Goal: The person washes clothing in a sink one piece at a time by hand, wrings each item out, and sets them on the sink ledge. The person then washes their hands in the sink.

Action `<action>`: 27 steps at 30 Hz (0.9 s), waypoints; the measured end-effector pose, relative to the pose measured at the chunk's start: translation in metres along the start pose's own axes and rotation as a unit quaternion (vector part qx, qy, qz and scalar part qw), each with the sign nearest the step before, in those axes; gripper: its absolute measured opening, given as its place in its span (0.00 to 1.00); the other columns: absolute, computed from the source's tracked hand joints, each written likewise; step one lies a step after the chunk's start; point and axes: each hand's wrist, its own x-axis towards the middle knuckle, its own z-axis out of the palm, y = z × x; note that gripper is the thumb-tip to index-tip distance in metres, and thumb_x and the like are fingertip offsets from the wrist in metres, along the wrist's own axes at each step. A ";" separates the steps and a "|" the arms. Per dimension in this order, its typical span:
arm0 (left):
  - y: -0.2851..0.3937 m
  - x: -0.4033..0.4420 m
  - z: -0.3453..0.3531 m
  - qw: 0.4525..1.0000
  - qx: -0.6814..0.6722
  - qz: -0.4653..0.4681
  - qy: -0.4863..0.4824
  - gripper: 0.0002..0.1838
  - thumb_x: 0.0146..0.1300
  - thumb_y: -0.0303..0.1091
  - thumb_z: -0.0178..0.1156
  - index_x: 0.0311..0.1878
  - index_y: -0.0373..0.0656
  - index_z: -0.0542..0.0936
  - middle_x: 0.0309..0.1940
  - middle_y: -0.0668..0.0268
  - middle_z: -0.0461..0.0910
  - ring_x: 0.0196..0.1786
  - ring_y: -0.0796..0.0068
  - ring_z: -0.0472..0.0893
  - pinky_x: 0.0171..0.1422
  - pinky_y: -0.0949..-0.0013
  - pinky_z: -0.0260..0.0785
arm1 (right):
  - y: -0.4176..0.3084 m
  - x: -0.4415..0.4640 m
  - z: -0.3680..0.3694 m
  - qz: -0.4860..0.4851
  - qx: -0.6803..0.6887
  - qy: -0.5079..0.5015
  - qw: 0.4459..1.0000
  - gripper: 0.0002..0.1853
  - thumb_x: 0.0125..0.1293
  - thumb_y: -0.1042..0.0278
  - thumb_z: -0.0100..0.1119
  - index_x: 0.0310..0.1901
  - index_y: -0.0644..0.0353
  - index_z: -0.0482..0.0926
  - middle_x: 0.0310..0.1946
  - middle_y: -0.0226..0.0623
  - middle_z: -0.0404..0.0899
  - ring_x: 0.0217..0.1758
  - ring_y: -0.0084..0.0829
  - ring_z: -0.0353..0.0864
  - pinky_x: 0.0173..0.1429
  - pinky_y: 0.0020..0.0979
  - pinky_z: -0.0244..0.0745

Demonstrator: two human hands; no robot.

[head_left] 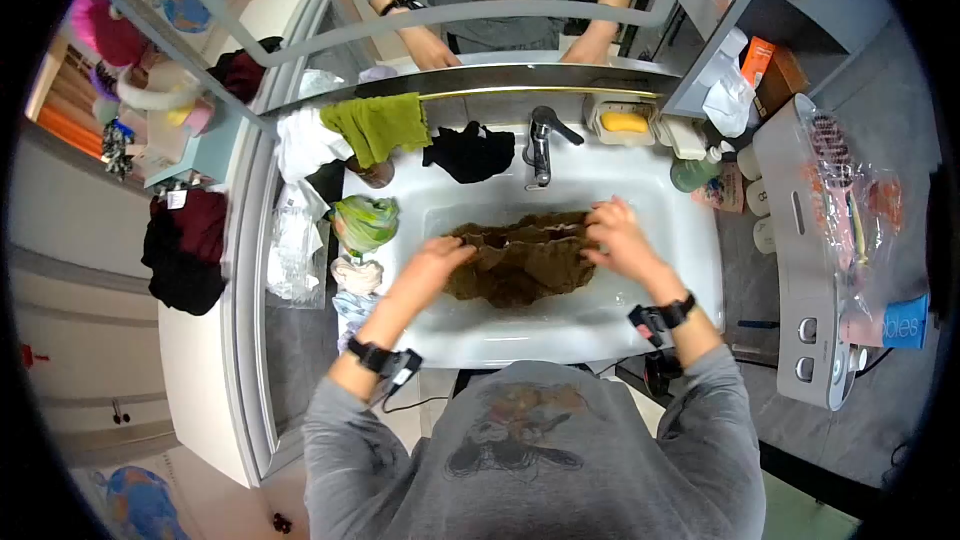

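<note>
Head view: cloth [520, 270] lies in the sink [692, 275] between left hand [435, 265], fingers loosely curled, and right hand [624, 242], fingers parted, probably to steady both ends; whether either grips, I can't tell. Beyond the right fingers, a dish [627, 139] keeps soap [625, 123] off the sink.

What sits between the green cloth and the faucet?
A black cloth lies between the green cloth and the faucet; the head view shows it.
</note>
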 end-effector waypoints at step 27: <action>-0.052 0.040 0.249 0.903 0.167 -0.146 -0.367 0.22 0.59 0.28 0.42 0.58 0.47 0.64 0.66 0.59 0.39 0.67 0.52 0.33 0.59 0.55 0.59 | 0.030 0.024 0.240 -0.014 0.006 -0.504 0.864 0.16 0.49 0.66 0.50 0.37 0.66 0.77 0.47 0.53 0.69 0.63 0.53 0.48 0.62 0.51 0.47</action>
